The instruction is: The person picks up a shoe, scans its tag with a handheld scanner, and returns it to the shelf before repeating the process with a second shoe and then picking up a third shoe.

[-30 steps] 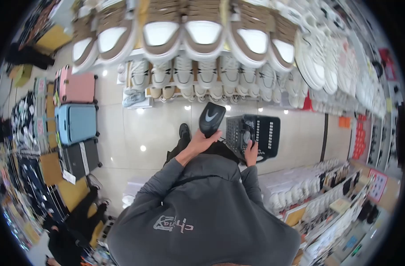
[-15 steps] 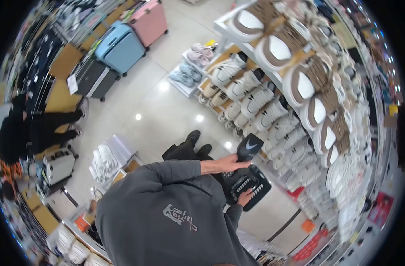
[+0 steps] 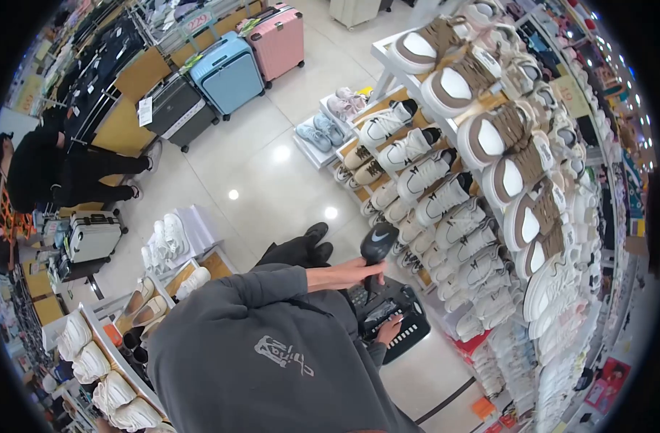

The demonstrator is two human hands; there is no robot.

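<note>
You are holding a black object (image 3: pixel 379 244) in your left hand (image 3: pixel 348 274), and the fingers are closing around its narrower part. I cannot tell surely what this object is. It is staying to the left of the black basket (image 3: pixel 419 309), and its long axis is running across your fingers: the rounded end with the pale curved mark is pointing away from the basket, the narrower end is pointing toward it. In this view that lower end is overlapping the basket, but whether it is touching, I cannot tell. Your right hand (image 3: pixel 390 330) is at the basket itself, its fingers seemingly clamping on it, so your left hand is the nearer one to the object.

Beyond the basket, rows of white shoes (image 3: pixel 421 173) and brown-and-white shoes (image 3: pixel 521 177) are standing on a rack. Well to the left of the basket, across the glossy floor (image 3: pixel 265 173), a blue suitcase (image 3: pixel 227 72) and another person (image 3: pixel 37 169) are standing.
</note>
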